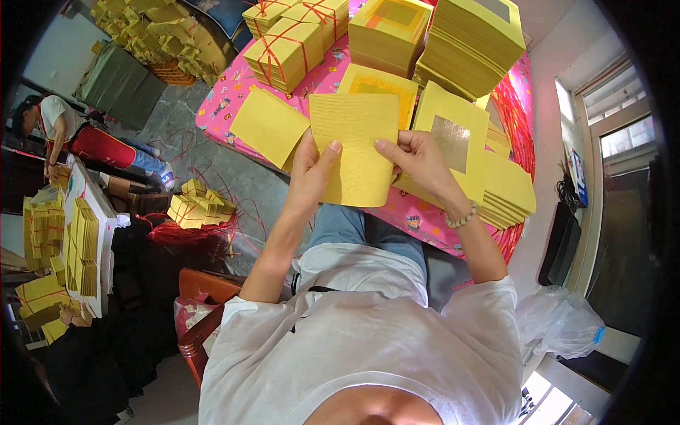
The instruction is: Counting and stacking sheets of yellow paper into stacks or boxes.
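Observation:
Upright above my lap I hold a piece of ribbed yellow paper (354,124), perhaps several sheets together. My left hand (309,170) grips its left side, thumb on the near face. On the opposite edge, my right hand (419,157) pinches it between thumb and bent fingers. Behind the paper lies a pile of yellow sheets with an orange print (400,92). To the left rests a plain yellow pile (265,127) at the table's edge. Beyond my right hand sits a yellow pile with a silver-gold square (450,138).
The table wears a pink patterned cover (212,113). Tall yellow stacks (389,35) and red-tied bundles (287,53) stand at its far side. Red strings (513,120) hang along its right edge. At left, a person (64,127) bends over a white table (99,205); another person's hand (74,315) is below.

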Motion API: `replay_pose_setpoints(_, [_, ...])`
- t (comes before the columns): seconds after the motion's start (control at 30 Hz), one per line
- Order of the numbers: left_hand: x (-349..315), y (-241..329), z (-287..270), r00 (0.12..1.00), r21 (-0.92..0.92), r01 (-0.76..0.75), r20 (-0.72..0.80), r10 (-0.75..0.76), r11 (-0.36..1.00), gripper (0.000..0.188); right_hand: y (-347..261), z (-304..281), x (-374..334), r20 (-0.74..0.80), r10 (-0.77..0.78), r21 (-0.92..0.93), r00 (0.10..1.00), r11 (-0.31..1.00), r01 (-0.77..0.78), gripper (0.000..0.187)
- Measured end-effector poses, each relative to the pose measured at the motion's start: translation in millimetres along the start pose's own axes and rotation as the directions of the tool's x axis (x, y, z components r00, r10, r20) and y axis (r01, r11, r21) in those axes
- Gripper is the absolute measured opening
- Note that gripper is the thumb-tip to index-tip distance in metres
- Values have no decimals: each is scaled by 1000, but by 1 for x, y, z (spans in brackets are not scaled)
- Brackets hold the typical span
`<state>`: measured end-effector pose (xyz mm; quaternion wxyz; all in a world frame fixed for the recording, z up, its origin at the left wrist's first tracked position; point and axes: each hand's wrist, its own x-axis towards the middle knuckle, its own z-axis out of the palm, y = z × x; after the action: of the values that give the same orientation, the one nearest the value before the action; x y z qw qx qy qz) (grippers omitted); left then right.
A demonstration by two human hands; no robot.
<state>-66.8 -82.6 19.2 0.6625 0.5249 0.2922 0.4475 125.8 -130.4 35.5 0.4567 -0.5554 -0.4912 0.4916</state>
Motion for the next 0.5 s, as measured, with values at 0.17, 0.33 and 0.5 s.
replay_pose_setpoints(0.17, [-5,-2,-7,997,-31,59,-38,-61,998,37,-9,16,-4,2,82,89,997,993,-82,31])
replay_pose_setpoints(0.33, [-11,3,-16,992,-60,80,-98,-85,995,36,9,21,2,109,123,-42,986,992,-119,30])
replay_pose_setpoints(0.5, [-28,1,-31,965,-50,48,-257,-59,998,35,3,50,3,146,65,32,987,997,-70,32])
